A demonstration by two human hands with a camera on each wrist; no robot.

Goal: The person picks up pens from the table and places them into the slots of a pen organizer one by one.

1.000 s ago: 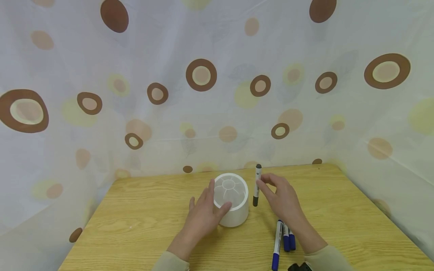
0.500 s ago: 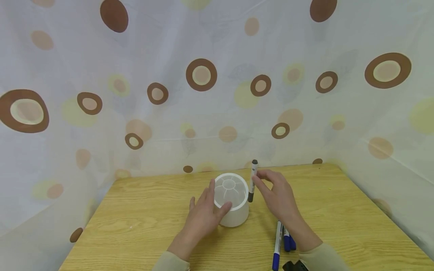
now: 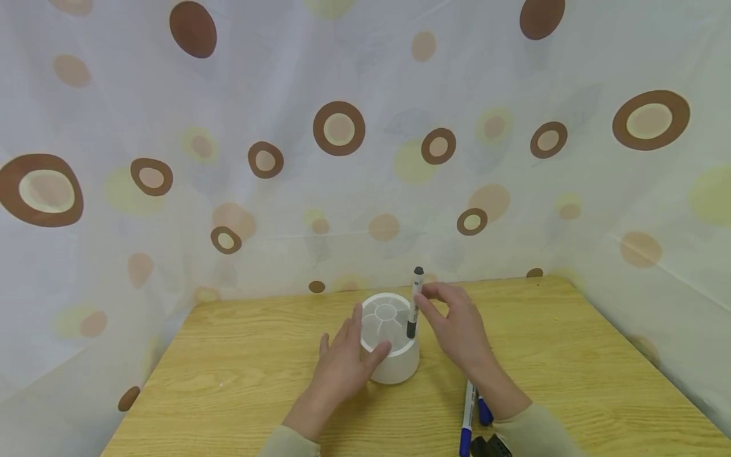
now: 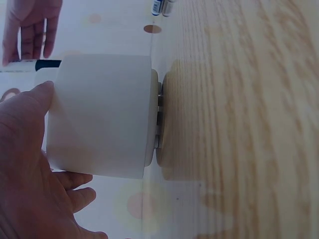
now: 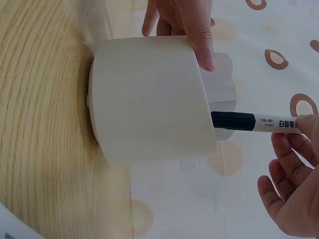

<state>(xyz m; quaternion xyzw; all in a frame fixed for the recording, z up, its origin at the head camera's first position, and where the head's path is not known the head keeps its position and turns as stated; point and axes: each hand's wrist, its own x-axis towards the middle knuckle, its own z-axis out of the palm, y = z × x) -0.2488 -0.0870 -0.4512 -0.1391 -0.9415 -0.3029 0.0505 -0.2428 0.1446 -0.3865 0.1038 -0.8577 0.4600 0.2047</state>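
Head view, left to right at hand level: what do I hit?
Left hand → white round holder → black-capped marker at its right edge → right hand.

A white round holder (image 3: 395,367), its ring of compartments circling a round centre, stands upright nearer the far edge of the worktop (image 3: 257,362) than its corners; a black-ended white marker (image 5: 273,124), slightly tilted, meets its rim

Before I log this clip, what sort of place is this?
Probably a screened-off tabletop workspace: a wood-grain table, a spotted sheet hung behind and along both sides, and a white divided holder with loose blue-capped markers nearby.
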